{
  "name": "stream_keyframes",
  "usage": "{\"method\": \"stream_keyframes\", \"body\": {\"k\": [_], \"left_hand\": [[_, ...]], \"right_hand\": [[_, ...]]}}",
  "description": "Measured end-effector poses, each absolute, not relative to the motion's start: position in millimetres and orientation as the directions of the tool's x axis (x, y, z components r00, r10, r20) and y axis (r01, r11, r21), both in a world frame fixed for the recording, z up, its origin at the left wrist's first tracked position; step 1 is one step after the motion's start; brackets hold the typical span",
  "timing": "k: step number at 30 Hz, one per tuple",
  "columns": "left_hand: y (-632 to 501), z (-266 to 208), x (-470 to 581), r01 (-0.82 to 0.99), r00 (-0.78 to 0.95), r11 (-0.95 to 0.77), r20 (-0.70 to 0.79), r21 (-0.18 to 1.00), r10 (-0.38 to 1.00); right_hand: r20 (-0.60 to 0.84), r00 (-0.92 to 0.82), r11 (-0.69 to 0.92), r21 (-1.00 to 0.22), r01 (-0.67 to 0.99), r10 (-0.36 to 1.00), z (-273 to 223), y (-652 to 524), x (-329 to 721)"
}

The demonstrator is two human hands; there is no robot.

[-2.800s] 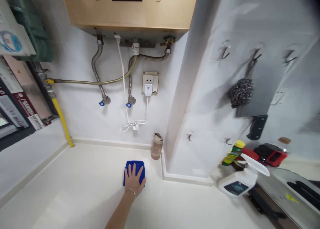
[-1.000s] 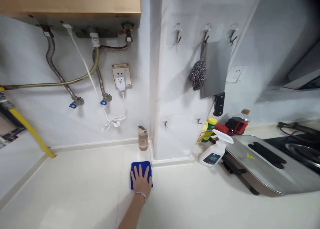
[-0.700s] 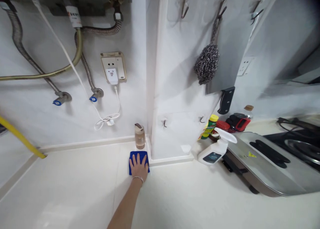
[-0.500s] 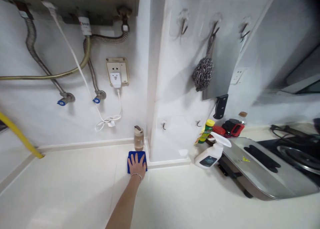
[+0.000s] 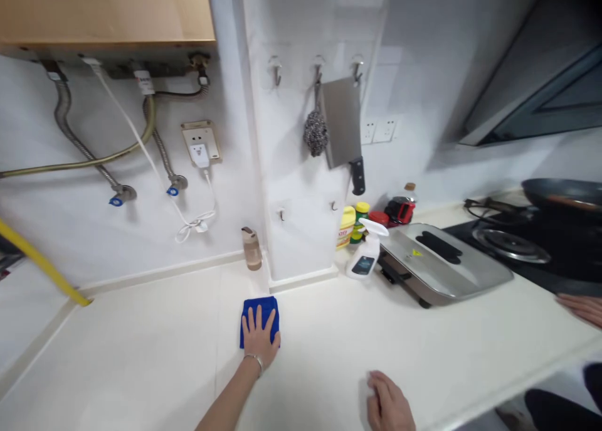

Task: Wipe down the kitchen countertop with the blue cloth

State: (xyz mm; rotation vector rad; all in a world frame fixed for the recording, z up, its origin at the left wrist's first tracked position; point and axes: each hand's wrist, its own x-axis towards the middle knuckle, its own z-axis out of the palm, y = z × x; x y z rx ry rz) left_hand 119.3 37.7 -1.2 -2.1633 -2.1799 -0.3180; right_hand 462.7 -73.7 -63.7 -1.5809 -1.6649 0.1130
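Note:
My left hand, with a thin bracelet at the wrist, lies palm down on a folded blue cloth. Its fingers are spread flat, pressing the cloth to the white countertop. Past the cloth, near the wall corner, stands a brownish bottle with a lid, apart from the hand. At the bottom, my right hand is over the counter with its fingers curled together; I see nothing in them.
A white spray bottle and a lidded electric pan stand to the right, before a stove. A cleaver and steel scourer hang from hooks. Another person's hand rests at the right edge. A yellow hose runs at left.
My left hand has drawn the cloth back toward me, away from the brownish bottle. My right hand and the other person's hand have come into view. The view has shifted up and right.

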Motion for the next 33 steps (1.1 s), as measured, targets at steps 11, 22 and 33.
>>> {"method": "stream_keyframes", "body": {"k": [11,22,33], "left_hand": [[-74.7,-15.5,200.3,0.924,0.31,-0.331,0.13,0.193,0.942],[-50.8,-12.8,228.4,0.932,0.285,-0.314,0.165,0.181,0.944],[25.9,19.3,231.4,0.62,0.76,-0.748,0.058,0.236,0.648]], "right_hand": [[0.539,0.055,0.219,-0.431,0.875,0.84,-48.9,-80.3,451.6],[0.539,0.094,0.209,-0.474,0.855,0.837,-48.7,-77.5,450.3],[0.531,0.114,0.207,-0.507,0.837,0.839,-47.2,-76.7,451.8]]}}
